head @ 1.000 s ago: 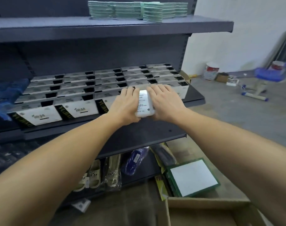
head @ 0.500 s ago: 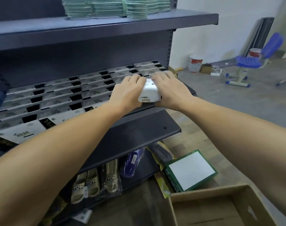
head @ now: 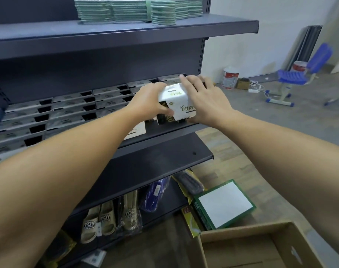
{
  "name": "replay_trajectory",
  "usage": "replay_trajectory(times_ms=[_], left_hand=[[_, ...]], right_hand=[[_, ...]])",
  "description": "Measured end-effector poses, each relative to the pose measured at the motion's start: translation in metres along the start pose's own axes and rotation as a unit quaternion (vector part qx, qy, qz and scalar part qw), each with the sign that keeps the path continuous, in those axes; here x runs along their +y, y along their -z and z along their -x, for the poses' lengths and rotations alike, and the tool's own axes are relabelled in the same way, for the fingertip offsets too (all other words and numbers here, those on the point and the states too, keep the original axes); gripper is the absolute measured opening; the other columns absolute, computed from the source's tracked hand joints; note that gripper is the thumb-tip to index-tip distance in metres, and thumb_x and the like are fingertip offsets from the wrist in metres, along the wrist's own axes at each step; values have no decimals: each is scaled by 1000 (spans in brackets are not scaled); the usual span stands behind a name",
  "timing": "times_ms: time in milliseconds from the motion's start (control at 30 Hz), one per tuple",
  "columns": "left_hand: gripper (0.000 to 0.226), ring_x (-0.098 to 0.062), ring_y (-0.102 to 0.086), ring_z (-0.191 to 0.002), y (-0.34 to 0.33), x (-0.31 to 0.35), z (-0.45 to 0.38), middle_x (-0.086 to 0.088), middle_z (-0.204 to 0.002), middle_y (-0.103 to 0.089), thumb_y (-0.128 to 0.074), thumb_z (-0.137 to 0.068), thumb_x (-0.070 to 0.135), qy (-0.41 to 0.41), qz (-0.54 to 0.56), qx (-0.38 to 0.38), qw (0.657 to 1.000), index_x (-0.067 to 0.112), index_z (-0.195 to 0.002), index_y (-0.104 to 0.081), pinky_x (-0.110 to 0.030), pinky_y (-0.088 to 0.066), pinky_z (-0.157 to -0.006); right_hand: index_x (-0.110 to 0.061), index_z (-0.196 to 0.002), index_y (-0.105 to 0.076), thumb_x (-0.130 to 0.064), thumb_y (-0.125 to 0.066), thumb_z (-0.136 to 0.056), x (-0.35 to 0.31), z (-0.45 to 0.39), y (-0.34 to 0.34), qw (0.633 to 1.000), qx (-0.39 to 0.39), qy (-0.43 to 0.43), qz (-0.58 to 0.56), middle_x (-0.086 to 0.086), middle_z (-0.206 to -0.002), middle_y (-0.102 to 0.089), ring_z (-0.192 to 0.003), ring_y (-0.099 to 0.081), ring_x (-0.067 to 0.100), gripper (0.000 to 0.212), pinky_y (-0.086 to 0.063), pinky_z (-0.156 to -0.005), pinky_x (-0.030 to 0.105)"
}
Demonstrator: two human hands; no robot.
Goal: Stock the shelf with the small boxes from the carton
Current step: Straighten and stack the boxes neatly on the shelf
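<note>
A small white box (head: 177,102) with green lettering sits tilted at the right end of the middle shelf (head: 164,132), on top of the stocked boxes there. My left hand (head: 148,102) grips its left side, thumb curled under the front. My right hand (head: 203,97) lies over its right side and top with fingers spread. Rows of matching boxes (head: 68,113) fill the shelf to the left. The open brown carton (head: 242,246) stands on the floor at the lower right; what I see of its inside is bare cardboard.
Green bundled cloths (head: 137,9) lie on the top shelf. An empty dark shelf (head: 155,167) juts out below. Slippers (head: 108,219) and bagged goods fill the bottom shelf. A green-edged white box (head: 224,204) lies on the floor. A blue chair (head: 298,74) and paint buckets (head: 230,77) stand at the far right.
Both hands carried the white box rightward to the shelf's right end and tipped it so its front label shows. The view shifted, revealing more of the carton.
</note>
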State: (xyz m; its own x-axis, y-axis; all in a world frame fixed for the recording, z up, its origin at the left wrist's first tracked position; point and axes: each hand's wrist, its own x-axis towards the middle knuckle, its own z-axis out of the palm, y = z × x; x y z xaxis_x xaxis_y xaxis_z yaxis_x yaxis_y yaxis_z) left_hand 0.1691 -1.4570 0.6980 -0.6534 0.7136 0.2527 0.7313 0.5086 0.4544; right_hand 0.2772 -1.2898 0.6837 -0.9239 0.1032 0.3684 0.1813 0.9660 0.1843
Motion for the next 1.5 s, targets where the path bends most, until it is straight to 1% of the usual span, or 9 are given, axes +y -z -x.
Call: replay_trajectory(times_ms=[167,367,467,533,600,833,1033,1367,1500], left_hand=[[68,-13,-47,-116,3,5,4,5,-127,-55,-85,-73,24,-3,77,-19,997,16,-132,-54,-24,-32,-88],[74,-16,-56,-111,0,-2,2,2,-123,-58,-87,-70,22,45,133,-10,990,17,-132,-48,-32,-49,-93],[67,-13,-57,-105,0,-4,4,5,-117,-59,-86,-72,19,48,140,-6,989,19,-127,-49,-26,-49,-83],[68,-16,-56,-105,-3,-6,6,3,-117,-57,-88,-68,17,42,119,5,992,17,-123,-48,-31,-50,-85],[71,-18,-55,-105,-9,-10,8,0,-118,-54,-89,-66,15,39,98,5,994,17,-123,-46,-32,-49,-84],[65,-16,-50,-96,-8,-28,19,-1,-117,-50,-85,-71,12,50,86,18,995,15,-119,-43,-19,-41,-65],[80,-28,-52,-118,-7,-44,21,-8,-136,-48,-84,-74,28,51,-82,-31,995,10,-137,-37,-39,-48,-92],[31,-26,-50,-85,-9,-54,18,-9,-103,-50,-67,-79,9,78,-186,-53,978,9,-103,-47,-37,-42,-64],[49,-30,-55,-96,-11,-57,13,-12,-117,-51,-64,-80,5,96,-190,-54,976,6,-126,-48,-44,-52,-74]], right_hand=[[-12,-147,-24,-37,-87,-64,-2,1,-3,999,3,1,33,5,-146,-34,-134,-28,36,107,-53,-88,44],[-13,-138,-31,-40,-85,-64,6,3,-7,1000,10,-22,-13,6,-136,-41,-125,-35,32,95,-55,-68,42],[-14,-140,-30,-46,-83,-66,5,5,-10,1000,2,-18,-1,6,-140,-40,-128,-35,32,96,-52,-82,46],[-16,-142,-31,-54,-77,-70,1,4,-10,1000,-2,-8,16,4,-148,-36,-136,-30,30,94,-38,-103,52],[-18,-142,-34,-53,-72,-75,-6,1,-10,1000,-2,18,23,3,-149,-37,-138,-32,28,84,-33,-108,49],[-14,-131,-42,-22,-73,-85,-35,-14,-11,999,-37,28,-23,7,-131,-52,-118,-49,31,56,-51,-84,46],[-13,-127,-45,-8,-73,-81,-50,-23,-26,999,-34,35,10,6,-125,-55,-111,-52,30,54,-51,-79,41],[-11,-125,-46,1,-71,-77,-49,-29,-57,998,-43,36,12,8,-127,-56,-112,-53,33,55,-45,-72,37],[-11,-130,-44,2,-66,-79,-38,-35,-71,998,-42,43,21,8,-135,-53,-121,-49,31,57,-41,-74,37]])
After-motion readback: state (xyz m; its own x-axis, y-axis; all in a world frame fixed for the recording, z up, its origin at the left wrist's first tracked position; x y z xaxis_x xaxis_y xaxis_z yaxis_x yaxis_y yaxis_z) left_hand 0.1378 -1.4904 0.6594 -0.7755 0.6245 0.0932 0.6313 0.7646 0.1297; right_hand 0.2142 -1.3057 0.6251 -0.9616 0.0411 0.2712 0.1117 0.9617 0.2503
